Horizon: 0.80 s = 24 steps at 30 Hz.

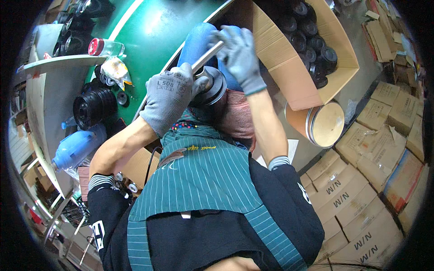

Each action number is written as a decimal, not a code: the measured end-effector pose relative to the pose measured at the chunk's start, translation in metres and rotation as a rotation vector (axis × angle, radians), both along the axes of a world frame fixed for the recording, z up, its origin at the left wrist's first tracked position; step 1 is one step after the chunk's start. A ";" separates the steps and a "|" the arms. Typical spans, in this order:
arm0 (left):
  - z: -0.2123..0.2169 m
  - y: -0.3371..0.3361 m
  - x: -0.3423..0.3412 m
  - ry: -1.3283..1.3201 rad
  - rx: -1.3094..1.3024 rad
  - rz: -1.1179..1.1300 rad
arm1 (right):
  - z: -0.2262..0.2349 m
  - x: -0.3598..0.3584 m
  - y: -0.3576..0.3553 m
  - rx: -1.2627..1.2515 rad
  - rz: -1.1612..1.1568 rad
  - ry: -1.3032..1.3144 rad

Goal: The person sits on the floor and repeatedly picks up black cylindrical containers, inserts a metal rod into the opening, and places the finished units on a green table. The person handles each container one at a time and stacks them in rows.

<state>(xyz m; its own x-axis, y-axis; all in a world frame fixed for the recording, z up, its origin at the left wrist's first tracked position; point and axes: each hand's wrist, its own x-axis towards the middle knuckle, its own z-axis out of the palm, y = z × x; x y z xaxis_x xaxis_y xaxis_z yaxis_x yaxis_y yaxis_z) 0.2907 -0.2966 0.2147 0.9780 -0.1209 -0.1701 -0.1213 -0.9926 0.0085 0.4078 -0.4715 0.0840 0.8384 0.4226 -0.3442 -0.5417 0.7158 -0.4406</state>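
Note:
My left hand (167,92), in a grey knit glove, is closed round a pale flat bar (208,57). The bar slants up and right from its fist. Under that hand's thumb sits a dark grey round stepped part (215,88) with a flanged rim, resting at my lap. My right hand (240,58), gloved too, is beside the bar's far end with its fingers apart and slightly blurred. Whether those fingers touch the bar cannot be made out. A pink cloth (237,115) lies over my thigh, below the round part.
An open cardboard box (289,81) at the right holds several black round parts (312,45). Beside it stands a brown drum (326,126). Stacked cartons (348,198) fill the lower right. Left are black discs (92,108), a red-lidded jar (106,47) and a blue bottle (77,147).

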 end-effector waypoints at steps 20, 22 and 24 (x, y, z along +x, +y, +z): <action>-0.033 0.056 0.065 0.126 -0.655 -0.558 | 0.038 -0.121 -0.034 -1.822 -0.590 -1.573; -0.047 0.046 0.094 0.135 -0.794 -0.643 | 0.049 -0.135 -0.032 -0.645 -0.356 -1.082; -0.059 0.040 0.107 0.191 -0.895 -0.657 | 0.061 -0.133 -0.034 -0.337 -0.250 -0.930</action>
